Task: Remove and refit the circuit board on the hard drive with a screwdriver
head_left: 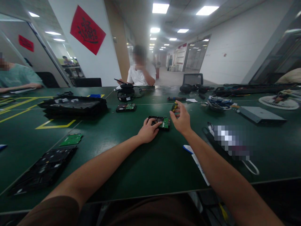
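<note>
A hard drive (166,123) lies on the green table with its circuit board facing up. My left hand (149,130) grips it from the left, fingers resting over its top and near edge, hiding part of the board. Just right of the drive and raised above the table, my right hand (180,119) pinches a small screwdriver with a yellow and dark handle (174,106). Its tip cannot be made out. A second hard drive (126,107) with a green board sits further back to the left.
Left are a loose green circuit board (71,139), a black plastic frame (44,169) and stacked black trays (75,105). A dark tool (176,98), a wire bundle (219,103), a grey metal box (261,115) and a pouch (229,141) lie right. A person (142,72) sits opposite.
</note>
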`<state>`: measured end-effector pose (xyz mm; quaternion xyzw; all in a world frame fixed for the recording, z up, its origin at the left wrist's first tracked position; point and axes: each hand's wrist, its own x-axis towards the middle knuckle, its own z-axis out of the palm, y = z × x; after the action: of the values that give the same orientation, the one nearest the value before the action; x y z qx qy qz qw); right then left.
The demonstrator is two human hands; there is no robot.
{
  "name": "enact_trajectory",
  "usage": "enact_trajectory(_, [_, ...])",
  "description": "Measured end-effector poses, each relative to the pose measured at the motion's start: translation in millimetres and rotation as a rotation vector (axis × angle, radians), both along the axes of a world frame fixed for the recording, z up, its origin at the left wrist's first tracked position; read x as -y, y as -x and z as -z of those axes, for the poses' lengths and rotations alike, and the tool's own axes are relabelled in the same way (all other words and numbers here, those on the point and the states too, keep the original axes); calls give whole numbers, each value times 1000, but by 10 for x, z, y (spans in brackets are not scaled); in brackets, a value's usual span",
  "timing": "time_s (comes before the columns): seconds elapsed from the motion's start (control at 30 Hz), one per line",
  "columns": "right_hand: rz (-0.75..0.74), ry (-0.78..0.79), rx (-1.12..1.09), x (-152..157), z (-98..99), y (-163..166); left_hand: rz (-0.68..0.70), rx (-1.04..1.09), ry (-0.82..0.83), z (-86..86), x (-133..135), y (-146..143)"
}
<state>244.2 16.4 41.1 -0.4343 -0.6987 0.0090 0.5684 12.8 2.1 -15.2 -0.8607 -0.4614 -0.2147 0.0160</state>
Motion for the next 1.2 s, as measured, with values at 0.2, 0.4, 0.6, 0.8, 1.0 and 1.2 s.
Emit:
enact_trajectory(0.2, [3,7,-4,3,-3,5,-2,-7,7,-12,6,-4])
enact_trajectory(0.4, [-5,-5,-18,-19,12,-1,-22,-2,17,-5,16,-9])
enact_trajectory(0.6, [29,-12,-16,-31,16,-9,-14,-14,-3,12,-5,-2])
enact_trajectory(0.8, [3,-9,-10,2,-3,14,-6,-15,-12,32,-20,8])
enact_trajectory(1.0, [31,-9,-10,2,-3,5,-3,-4,-21,40,-20,4])
enact_trajectory(1.2, [8,0,-4,9,-7,11,3,1,-11,26,-16,4])
